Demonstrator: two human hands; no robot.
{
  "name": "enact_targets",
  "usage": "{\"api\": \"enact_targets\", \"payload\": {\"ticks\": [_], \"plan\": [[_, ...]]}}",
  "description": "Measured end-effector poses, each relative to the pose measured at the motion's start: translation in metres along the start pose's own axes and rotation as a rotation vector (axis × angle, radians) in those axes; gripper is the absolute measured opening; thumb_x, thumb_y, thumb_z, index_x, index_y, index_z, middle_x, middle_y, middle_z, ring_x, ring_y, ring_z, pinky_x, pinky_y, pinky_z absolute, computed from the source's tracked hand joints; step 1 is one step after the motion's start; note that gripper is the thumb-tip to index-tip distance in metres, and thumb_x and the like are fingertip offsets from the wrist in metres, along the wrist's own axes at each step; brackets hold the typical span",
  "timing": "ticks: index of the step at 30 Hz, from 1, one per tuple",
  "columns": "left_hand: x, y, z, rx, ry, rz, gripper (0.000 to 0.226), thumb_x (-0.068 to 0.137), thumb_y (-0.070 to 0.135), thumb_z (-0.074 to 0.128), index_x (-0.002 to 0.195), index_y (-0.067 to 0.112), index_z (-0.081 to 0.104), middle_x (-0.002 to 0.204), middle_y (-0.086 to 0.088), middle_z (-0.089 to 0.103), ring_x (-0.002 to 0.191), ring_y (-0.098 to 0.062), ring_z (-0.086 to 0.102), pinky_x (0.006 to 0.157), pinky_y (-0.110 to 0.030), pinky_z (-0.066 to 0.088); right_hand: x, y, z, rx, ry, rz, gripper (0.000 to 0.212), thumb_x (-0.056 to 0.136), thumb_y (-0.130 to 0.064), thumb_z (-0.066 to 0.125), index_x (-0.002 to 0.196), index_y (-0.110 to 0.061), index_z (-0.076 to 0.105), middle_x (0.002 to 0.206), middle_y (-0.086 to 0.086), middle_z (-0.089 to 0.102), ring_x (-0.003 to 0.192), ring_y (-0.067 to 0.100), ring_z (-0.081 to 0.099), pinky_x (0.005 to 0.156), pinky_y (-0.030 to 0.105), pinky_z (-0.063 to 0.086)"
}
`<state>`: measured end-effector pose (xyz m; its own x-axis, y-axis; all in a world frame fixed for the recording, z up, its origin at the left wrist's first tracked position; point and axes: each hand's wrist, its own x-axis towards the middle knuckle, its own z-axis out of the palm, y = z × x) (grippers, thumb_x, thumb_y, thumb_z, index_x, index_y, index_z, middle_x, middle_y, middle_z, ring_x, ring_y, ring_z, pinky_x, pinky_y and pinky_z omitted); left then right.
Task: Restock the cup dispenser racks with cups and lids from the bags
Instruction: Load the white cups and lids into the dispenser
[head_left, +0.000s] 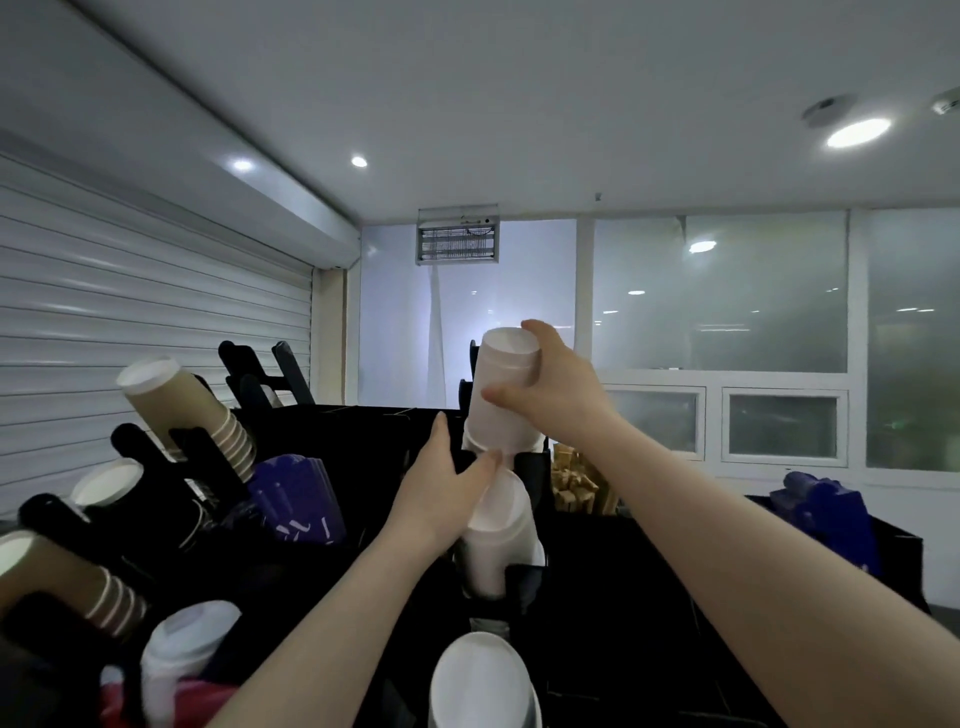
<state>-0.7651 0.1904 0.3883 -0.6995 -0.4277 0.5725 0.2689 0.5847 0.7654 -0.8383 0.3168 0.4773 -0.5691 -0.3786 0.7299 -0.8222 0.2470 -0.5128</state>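
Head view, single frame.

Right hand (550, 384) is gripping a white cup stack (506, 395) at frame centre. The thumb is lying across the near side and the fingers are curling over the far side near the top end. The stack is standing nearly upright, open mouth up, and its lower end is sitting at the top of the black rack (537, 478).

Left hand (441, 488) is reaching in from lower centre, mostly open. The fingers are fairly straight with the thumb pointing up. The fingertips (488, 462) are touching the bottom end of the held stack, where it is meeting the next white cups (498, 525) slotted in the rack below. It is not wrapping around anything.

More white cups (483, 686) are showing at bottom centre, mouth toward the camera.

On the left side of the frame, brown cup stacks are lying tilted in black holders, one at mid left (176, 400) and one at lower left (52, 571). A white lidded cup (192, 649) is sitting at bottom left, blurred.

Blue packets (298, 499) are standing left of the left hand. Wooden sticks (571, 483) are standing just right of the rack, under the right forearm. A blue bag (821, 509) is sitting at mid right.

In the background, a roller shutter (130, 312) is filling the left and frosted windows (727, 301) the right. A grille unit (457, 236) is hanging on the wall at upper centre.
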Motion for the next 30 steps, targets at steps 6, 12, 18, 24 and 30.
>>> {"api": "enact_targets", "payload": {"ticks": [6, 12, 18, 24, 30], "plan": [[0.002, -0.004, 0.001, -0.004, 0.012, -0.015, 0.087, 0.086, 0.048, 0.057, 0.152, 0.02, 0.008, 0.155, 0.001, 0.026, 0.14, -0.016, 0.028, 0.098, -0.021, 0.023, 0.011, 0.015, 0.011, -0.074, -0.043, 0.002, 0.084, 0.067, -0.035, 0.081, 0.138, -0.028, 0.037, 0.102, -0.01, 0.048, 0.093, 0.013, 0.048, 0.064, 0.017, 0.035], [0.001, -0.005, 0.001, -0.031, 0.022, -0.03, 0.086, 0.086, 0.047, 0.058, 0.152, 0.021, 0.008, 0.154, 0.004, 0.028, 0.138, -0.014, 0.029, 0.097, -0.02, 0.023, 0.003, 0.032, 0.029, -0.177, -0.432, -0.024, 0.067, 0.073, -0.032, 0.074, 0.133, -0.03, 0.045, 0.111, -0.01, 0.053, 0.107, 0.015, 0.054, 0.077, 0.021, 0.038], [0.003, -0.004, -0.001, -0.001, 0.026, -0.032, 0.084, 0.087, 0.047, 0.057, 0.152, 0.02, 0.01, 0.155, 0.001, 0.025, 0.14, -0.017, 0.027, 0.104, -0.025, 0.025, 0.001, 0.037, 0.028, -0.217, -0.327, -0.024, 0.066, 0.075, -0.036, 0.073, 0.136, -0.028, 0.049, 0.136, -0.005, 0.052, 0.123, 0.015, 0.048, 0.089, 0.023, 0.035], [0.002, -0.005, -0.001, -0.011, 0.023, -0.042, 0.085, 0.086, 0.05, 0.057, 0.151, 0.021, 0.011, 0.155, 0.001, 0.025, 0.141, -0.018, 0.027, 0.109, -0.031, 0.026, -0.005, 0.037, 0.028, -0.263, -0.276, 0.033, 0.069, 0.078, -0.036, 0.071, 0.14, -0.022, 0.045, 0.138, 0.0, 0.052, 0.125, 0.019, 0.048, 0.091, 0.024, 0.036], [-0.002, -0.002, -0.004, -0.021, 0.12, 0.042, 0.068, 0.09, 0.042, 0.053, 0.149, 0.023, 0.024, 0.153, 0.003, 0.031, 0.139, -0.013, 0.029, 0.106, -0.027, 0.025, -0.045, 0.019, 0.016, -0.165, 0.141, -0.095, 0.029, 0.081, -0.025, 0.067, 0.109, -0.026, 0.06, 0.112, -0.003, 0.055, 0.099, 0.013, 0.055, 0.083, 0.023, 0.04]]}}
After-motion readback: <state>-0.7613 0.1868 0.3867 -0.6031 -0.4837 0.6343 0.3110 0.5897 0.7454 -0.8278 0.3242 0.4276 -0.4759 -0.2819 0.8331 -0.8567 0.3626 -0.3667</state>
